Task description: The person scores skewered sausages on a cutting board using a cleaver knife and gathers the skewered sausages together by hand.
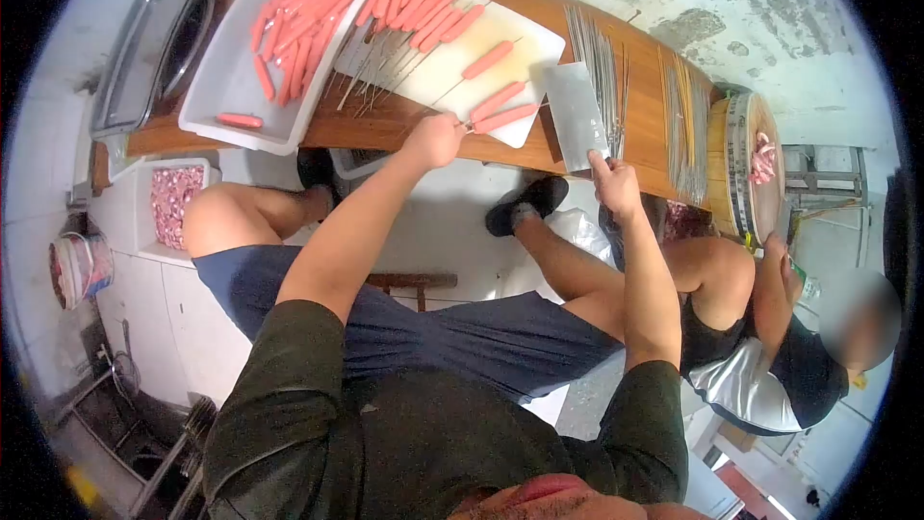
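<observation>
Right, we've got the left hand (433, 140) pinching a skewered sausage (504, 117) at the near edge of the white board (539, 43); right hand (613, 183) grips the cleaver (576, 116) handle just beside it. Sausage looks soft, slippery — hold by the stick.

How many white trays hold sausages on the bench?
1: the white tray at the bench's left end holds loose sausages; others lie on the white cutting board beside it, not a tray.
</observation>
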Available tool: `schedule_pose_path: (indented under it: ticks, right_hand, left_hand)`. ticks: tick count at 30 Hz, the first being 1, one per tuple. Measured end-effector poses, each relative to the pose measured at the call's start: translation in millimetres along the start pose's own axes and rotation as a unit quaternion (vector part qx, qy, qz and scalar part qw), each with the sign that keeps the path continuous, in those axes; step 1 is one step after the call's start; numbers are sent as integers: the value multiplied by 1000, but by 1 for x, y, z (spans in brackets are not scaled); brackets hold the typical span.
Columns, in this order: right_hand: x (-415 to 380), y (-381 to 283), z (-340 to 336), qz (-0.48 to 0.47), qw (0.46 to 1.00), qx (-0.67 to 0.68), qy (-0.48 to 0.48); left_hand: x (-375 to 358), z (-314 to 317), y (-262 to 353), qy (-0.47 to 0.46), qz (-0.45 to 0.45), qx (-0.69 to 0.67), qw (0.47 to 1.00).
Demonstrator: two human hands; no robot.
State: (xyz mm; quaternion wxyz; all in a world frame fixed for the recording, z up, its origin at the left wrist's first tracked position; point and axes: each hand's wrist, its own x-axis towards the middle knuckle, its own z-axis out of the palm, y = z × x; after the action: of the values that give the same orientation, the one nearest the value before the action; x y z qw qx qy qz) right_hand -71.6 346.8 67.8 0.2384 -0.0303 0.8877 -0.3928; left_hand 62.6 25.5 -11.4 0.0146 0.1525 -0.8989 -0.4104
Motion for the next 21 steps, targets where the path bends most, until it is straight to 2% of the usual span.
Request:
schedule_pose_path:
  ticks: [3,6,9,12,13,15,18,21]
  right_hand:
    - [-6,-8,0,12,1000,16,4]
    - [-12,-12,-2,22,999,35,5]
    - [-17,-16,-4,14,999,36,12]
    - [-21,-28,-4,10,998,57,-4]
    - [-21,-31,-3,10,998,68,-14]
    - [-17,-36,3,1,999,33,-25]
    - [-14,-51,19,-24,998,-19,-50]
    - [-14,-68,35,-22,994,-72,-76]
  left_hand:
    - [-25,-13,33,19,6,119,993]
    - [-22,0,26,-13,-7,207,978]
    - [-20,-5,26,-24,-5,205,979]
    - [-11,-2,8,-5,66,96,993]
    - [-6,-3,5,-63,36,-12,997]
    - [2,-6,3,-174,-25,-227,958]
    - [8,-17,2,-266,-185,-367,872]
    - [8,-19,-2,-259,-177,-400,861]
